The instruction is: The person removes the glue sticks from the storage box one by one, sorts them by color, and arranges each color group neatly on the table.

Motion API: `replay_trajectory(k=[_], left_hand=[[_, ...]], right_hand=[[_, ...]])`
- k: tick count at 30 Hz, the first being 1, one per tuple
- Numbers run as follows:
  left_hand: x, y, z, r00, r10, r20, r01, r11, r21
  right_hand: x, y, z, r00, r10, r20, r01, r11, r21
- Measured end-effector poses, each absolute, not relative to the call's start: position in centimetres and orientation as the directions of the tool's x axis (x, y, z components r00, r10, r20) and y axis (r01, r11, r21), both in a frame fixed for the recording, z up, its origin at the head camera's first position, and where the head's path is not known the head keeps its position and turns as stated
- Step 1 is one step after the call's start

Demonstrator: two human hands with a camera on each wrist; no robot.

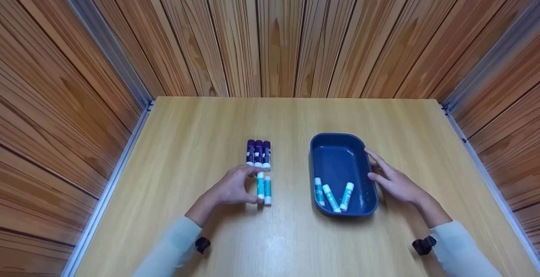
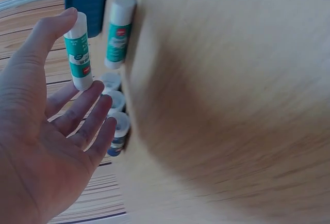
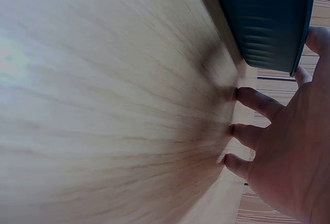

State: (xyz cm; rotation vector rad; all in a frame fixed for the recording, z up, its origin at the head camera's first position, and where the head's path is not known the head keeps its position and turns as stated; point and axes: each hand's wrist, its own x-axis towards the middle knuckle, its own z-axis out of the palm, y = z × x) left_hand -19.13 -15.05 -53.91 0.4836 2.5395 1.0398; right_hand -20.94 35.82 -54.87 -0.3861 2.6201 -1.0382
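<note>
My left hand (image 1: 235, 185) pinches a green and white glue stick (image 2: 79, 53) by its two ends, between thumb and fingertips. In the left wrist view the stick is lifted off the table. A second green glue stick (image 1: 268, 191) lies just right of it. Beyond the hand, three purple glue sticks (image 1: 258, 152) with white ends lie side by side in a row. Over on the right, my right hand (image 1: 395, 182) rests at the side of a dark blue tray (image 1: 337, 140), thumb and forefinger at its rim, the other fingers spread down to the tabletop.
Inside the tray, three green glue sticks (image 1: 347, 196) lie loose toward the near end. The light wooden table (image 1: 211, 133) is bounded by wood-plank walls (image 1: 278, 36) at the back and both sides, with metal edge strips at the corners.
</note>
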Motion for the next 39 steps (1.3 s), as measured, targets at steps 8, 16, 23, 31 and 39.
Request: replay_trajectory(k=[8,16,23,31,39], left_hand=[[-18.5,-15.3,-55.3,-0.881,0.417,-0.222,0.162,0.708,0.687],[-17.7,-15.4,-56.0,-0.887,0.387,-0.253,0.13,0.733,0.667],[-17.2,-15.4,-56.3,-0.885,0.392,-0.25,0.149,0.749,0.646],[-18.0,-14.7,-56.2,-0.889,0.381,-0.253,0.149,0.765,0.627],[-18.4,-14.4,-55.9,-0.89,0.384,-0.246,0.162,0.77,0.617]], right_hand=[[-20.7,35.5,-55.0,-0.916,-0.363,-0.17,-0.148,0.701,-0.698],[-20.4,35.4,-55.4,-0.913,-0.366,-0.182,-0.143,0.703,-0.697],[-20.0,35.3,-55.9,-0.907,-0.372,-0.197,-0.132,0.696,-0.706],[-20.3,36.0,-55.4,-0.903,-0.371,-0.218,-0.106,0.682,-0.723],[-20.9,36.2,-54.8,-0.906,-0.373,-0.201,-0.132,0.698,-0.704]])
